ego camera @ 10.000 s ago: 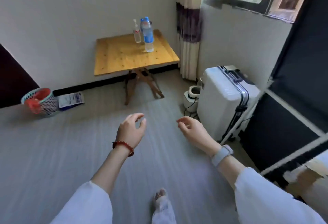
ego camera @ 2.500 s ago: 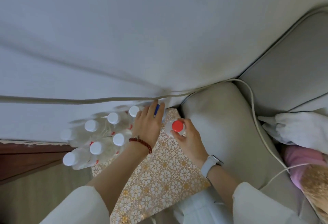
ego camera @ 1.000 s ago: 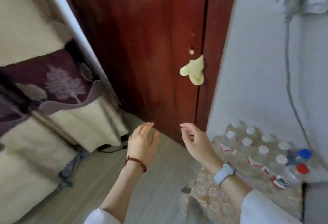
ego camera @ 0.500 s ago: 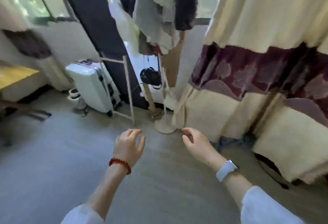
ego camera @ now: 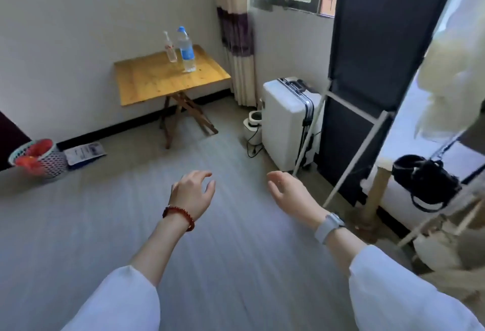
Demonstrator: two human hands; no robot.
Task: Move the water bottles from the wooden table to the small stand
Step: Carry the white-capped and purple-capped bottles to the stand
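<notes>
Across the room, a wooden folding table stands against the white wall. On its far right part stand a clear water bottle with a blue cap and blue label and, just left of it, a smaller bottle with a white cap and red label. My left hand, with a red bead bracelet, hovers over the floor with fingers apart and nothing in it. My right hand, with a grey watch on the wrist, is also empty and open. Both hands are far from the table. The small stand is out of view.
A white suitcase and a small white appliance with a cord stand right of the table. A white clothes rack with a hanging black bag fills the right side. A mesh basket and a paper packet lie at left.
My view has swung left from the curtain and rack towards the wooden table, which now faces me with two bottles on it. Both hands stay empty after setting bottles on the stand.
</notes>
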